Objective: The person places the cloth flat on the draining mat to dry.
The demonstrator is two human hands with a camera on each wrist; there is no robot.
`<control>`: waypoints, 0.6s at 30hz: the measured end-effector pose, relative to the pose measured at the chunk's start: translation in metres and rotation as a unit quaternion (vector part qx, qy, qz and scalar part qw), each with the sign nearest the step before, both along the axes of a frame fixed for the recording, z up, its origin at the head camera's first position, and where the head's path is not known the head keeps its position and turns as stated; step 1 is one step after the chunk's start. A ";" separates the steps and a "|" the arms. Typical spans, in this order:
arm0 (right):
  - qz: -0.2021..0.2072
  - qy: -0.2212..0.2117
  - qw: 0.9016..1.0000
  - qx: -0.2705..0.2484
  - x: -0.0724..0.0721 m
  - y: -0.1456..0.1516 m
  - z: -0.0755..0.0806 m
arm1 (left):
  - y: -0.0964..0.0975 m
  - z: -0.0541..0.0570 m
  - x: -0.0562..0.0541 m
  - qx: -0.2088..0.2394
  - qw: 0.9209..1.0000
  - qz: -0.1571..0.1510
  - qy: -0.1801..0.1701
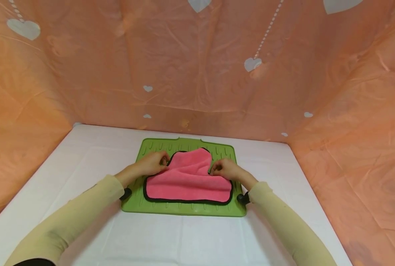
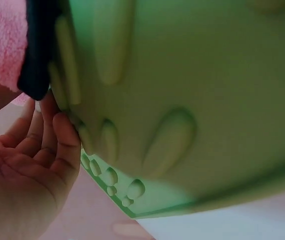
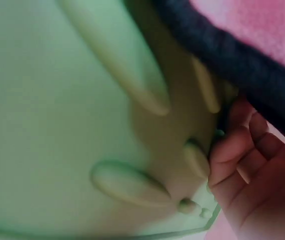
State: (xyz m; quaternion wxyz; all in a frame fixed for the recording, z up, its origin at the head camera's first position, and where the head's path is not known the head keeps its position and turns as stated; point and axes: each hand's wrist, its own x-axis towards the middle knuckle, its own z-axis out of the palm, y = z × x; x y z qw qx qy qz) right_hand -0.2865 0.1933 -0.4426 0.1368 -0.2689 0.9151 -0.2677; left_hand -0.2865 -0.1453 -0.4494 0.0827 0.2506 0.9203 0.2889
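A pink cloth [image 1: 191, 186] with a black border lies rumpled on a green ribbed mat [image 1: 184, 209]. Its near part is spread flat and wide, while its far part is drawn in narrower, with creases between the hands. My left hand [image 1: 155, 163] pinches the cloth's left edge between thumb and fingers; in the left wrist view the left hand [image 2: 32, 160] is at the black border [image 2: 37, 55]. On the opposite side, my right hand [image 1: 229, 169] pinches the right edge. Curled fingers [image 3: 232, 150] meet the dark border [image 3: 242, 60] in the right wrist view, partly hidden beneath the cloth.
The mat rests on a white-covered table [image 1: 144, 240]. Orange sheeting [image 1: 197, 74] with white hearts rises behind the table and along both sides. Dark wrist cameras sit under both wrists, close over the mat's left and right edges.
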 end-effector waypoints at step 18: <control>0.013 -0.018 1.000 -0.007 0.001 0.003 0.000 | -0.001 0.004 -0.002 0.026 0.998 -0.009 -0.049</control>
